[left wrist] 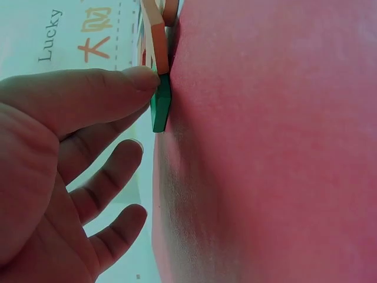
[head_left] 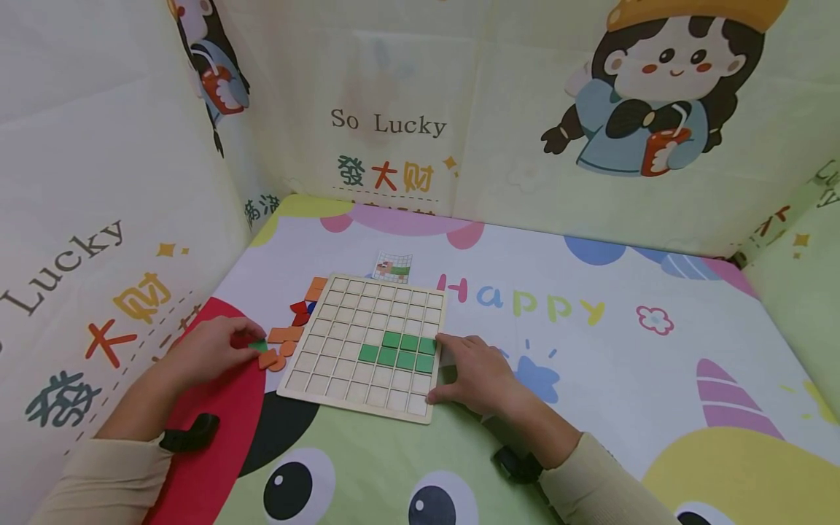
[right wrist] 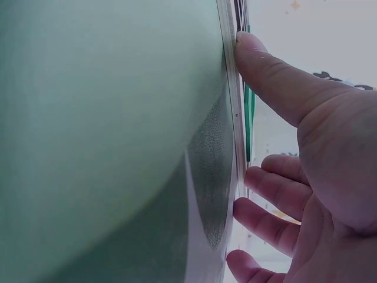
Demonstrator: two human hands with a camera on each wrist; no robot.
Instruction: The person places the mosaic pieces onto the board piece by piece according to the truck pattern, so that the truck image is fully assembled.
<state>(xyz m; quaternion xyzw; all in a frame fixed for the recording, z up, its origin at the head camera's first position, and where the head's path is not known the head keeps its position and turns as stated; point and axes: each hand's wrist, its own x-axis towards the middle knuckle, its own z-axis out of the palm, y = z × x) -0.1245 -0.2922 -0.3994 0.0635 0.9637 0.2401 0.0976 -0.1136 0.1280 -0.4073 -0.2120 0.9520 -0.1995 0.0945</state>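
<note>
1. Surface: table (head_left: 590, 408) with printed cover; red patch along left edge, "Happy" lettering (head_left: 521, 300) toward far edge, cartoon eyes (head_left: 442, 503) toward near edge.
2. Room: pale printed sheets (head_left: 499, 109) beyond far, left and right edges; "So Lucky" legible.
3. Gridded board (head_left: 328, 368) left of table centre; seven green tiles (head_left: 405, 360) near its right edge; picture card (head_left: 394, 267) at its far edge.
4. Left hand (head_left: 213, 350): pinching a green piece (left wrist: 161, 103) near table's left edge, beside orange pieces (head_left: 282, 335).
5. Right hand (head_left: 479, 372): unclenched, thumb touching board's right edge.
</note>
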